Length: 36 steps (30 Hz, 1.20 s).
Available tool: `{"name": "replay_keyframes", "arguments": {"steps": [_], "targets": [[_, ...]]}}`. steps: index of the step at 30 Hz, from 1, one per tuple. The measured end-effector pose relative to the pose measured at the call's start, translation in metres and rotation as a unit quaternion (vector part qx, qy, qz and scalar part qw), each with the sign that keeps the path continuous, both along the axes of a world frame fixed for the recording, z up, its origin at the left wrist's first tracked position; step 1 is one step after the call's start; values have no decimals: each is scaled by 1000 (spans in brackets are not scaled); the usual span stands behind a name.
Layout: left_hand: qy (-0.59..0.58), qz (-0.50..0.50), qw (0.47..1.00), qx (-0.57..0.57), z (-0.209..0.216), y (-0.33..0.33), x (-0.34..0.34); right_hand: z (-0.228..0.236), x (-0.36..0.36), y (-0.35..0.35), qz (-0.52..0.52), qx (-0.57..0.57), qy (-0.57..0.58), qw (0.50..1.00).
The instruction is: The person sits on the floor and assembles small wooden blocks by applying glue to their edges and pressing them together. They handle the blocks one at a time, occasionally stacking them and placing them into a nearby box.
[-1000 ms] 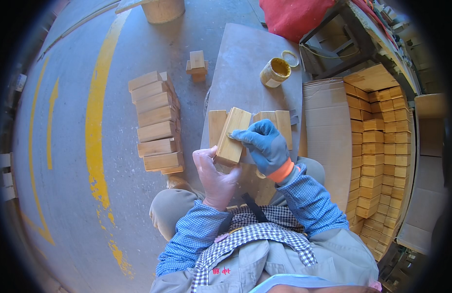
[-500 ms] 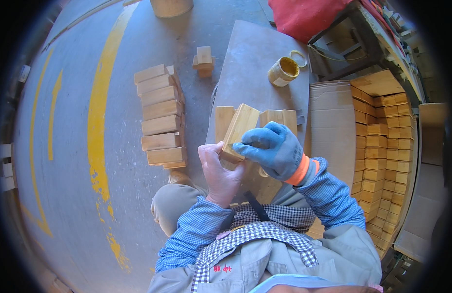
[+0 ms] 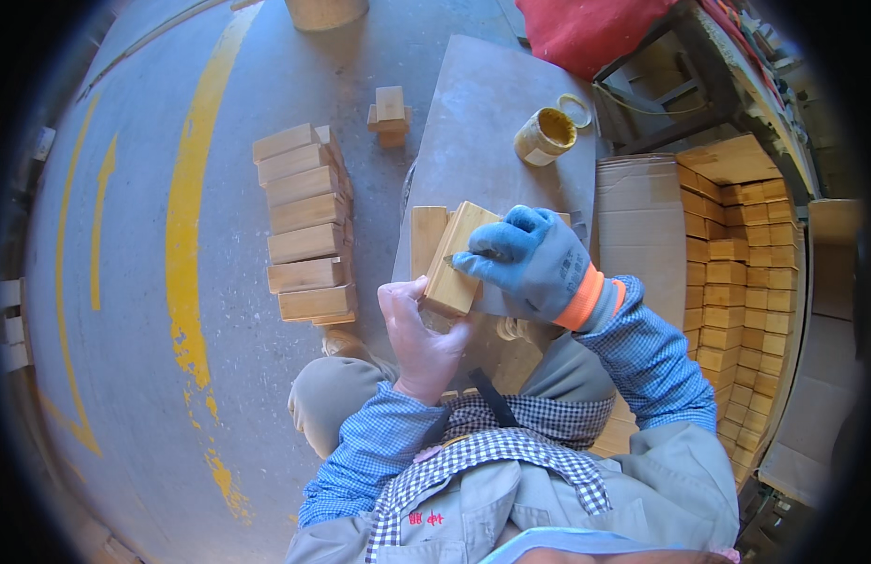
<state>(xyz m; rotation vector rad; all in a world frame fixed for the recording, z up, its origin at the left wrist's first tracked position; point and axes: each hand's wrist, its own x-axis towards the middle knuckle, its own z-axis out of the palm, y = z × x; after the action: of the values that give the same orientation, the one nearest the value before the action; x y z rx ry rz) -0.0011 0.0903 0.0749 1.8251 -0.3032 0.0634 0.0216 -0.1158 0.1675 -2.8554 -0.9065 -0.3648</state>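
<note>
Tilted in front of me is a wooden block (image 3: 462, 256) with a grooved long side. My left hand (image 3: 420, 343), in a thin pale glove, grips its lower left edge between thumb and fingers. My right hand (image 3: 529, 263) wears a blue-grey coated glove with an orange cuff. Its fingers are pinched together against the block's upper face, near the grooved edge. A small dark tip shows at those fingertips, too small to name. Behind the held block, another wooden block (image 3: 426, 240) lies on the grey board, and a further one is mostly hidden by my right hand.
A row of wooden blocks (image 3: 306, 221) lies on the floor to the left, with a small stack (image 3: 389, 117) beyond it. An open jar of yellowish paste (image 3: 545, 137) stands on the grey board (image 3: 482, 103). At right, a cardboard box (image 3: 642, 226) holds stacked blocks (image 3: 727, 291).
The held block has turned so more of its broad face and near end show. My right hand has shifted slightly right and its fingers have moved a little up along the edge.
</note>
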Motion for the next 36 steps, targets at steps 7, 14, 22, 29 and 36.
{"name": "replay_keyframes", "arguments": {"steps": [7,14,22,29,36], "targets": [[-3,0,1000,9,1,0,1,-9,12,-15,-20,19,6,1000],[-1,-3,1000,16,-1,1,1,-24,21,-28,-44,23,1,999],[-3,-2,1000,20,-1,1,0,-29,28,-35,-66,52,-17,996],[2,0,1000,16,1,0,0,-33,5,-25,-132,272,18,953],[4,-2,1000,16,3,0,-2,-58,-19,2,-251,353,56,900]]}}
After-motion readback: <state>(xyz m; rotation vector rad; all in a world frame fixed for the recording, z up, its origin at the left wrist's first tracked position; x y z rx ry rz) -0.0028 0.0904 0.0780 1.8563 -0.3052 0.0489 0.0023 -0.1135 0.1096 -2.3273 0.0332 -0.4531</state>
